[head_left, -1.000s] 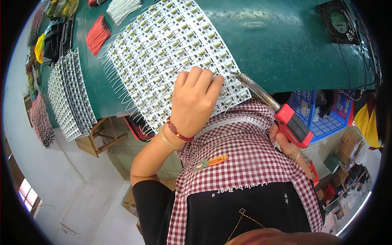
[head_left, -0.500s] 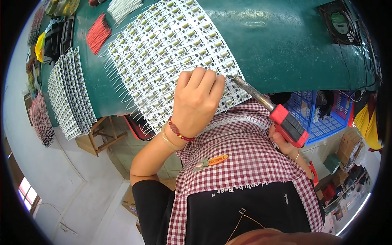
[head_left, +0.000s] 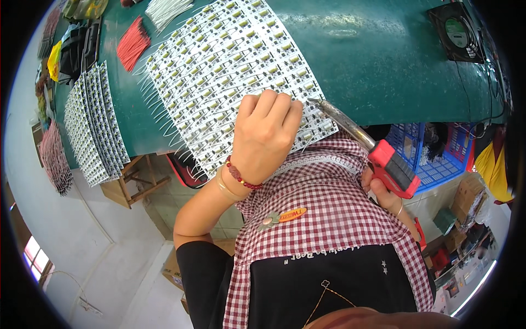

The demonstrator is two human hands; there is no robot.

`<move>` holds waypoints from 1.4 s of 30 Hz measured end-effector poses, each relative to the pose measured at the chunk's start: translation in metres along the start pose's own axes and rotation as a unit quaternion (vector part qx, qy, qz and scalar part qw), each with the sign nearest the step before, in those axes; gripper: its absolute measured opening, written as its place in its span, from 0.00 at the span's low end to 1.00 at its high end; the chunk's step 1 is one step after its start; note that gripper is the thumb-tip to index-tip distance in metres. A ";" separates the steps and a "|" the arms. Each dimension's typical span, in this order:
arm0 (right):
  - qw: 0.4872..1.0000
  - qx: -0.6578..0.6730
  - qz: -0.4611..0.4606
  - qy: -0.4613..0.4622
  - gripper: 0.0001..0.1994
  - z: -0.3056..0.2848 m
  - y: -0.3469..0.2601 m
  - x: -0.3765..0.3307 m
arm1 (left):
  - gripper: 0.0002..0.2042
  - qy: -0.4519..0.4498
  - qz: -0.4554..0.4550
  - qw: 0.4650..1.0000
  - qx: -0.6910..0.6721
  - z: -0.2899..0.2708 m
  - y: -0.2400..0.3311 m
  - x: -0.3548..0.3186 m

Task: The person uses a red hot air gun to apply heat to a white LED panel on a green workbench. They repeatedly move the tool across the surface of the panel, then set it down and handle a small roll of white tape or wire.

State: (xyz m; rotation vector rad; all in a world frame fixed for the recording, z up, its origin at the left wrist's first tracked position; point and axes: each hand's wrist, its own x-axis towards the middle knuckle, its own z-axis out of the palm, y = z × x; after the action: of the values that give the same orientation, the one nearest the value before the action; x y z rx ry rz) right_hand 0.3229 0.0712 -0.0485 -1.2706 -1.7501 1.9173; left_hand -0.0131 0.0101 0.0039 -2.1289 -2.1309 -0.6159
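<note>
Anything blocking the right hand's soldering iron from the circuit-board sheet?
Nothing visible: the soldering iron in the right hand has its tip over the circuit-board sheet. The left hand is just left of the tip, not between. Contact can't be judged.

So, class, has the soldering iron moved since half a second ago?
Yes: the soldering iron has shifted slightly rightward, judged against the blue plastic crate.

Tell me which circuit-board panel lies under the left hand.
The wire-fringed circuit-board panel at centre: the left hand is over it. The other panels overlap in a stack at far left.
</note>
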 end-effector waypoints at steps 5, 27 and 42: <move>0.993 0.107 -0.031 -0.051 0.15 0.008 -0.031 0.012 | 0.11 -0.006 -0.006 1.000 0.010 -0.001 0.002 0.002; 0.986 0.063 -0.065 -0.142 0.22 0.014 -0.040 0.028 | 0.10 0.043 -0.092 0.995 -0.022 0.009 0.007 -0.002; 0.969 -0.206 -0.132 -0.038 0.10 0.011 -0.027 0.027 | 0.12 0.063 -0.088 0.993 -0.046 0.017 0.007 -0.004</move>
State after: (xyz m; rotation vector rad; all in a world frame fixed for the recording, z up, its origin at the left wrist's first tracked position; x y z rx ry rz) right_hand 0.2897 0.0890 -0.0362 -1.0200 -2.3117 1.5214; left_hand -0.0021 0.0118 -0.0108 -1.8986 -2.2775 -0.8557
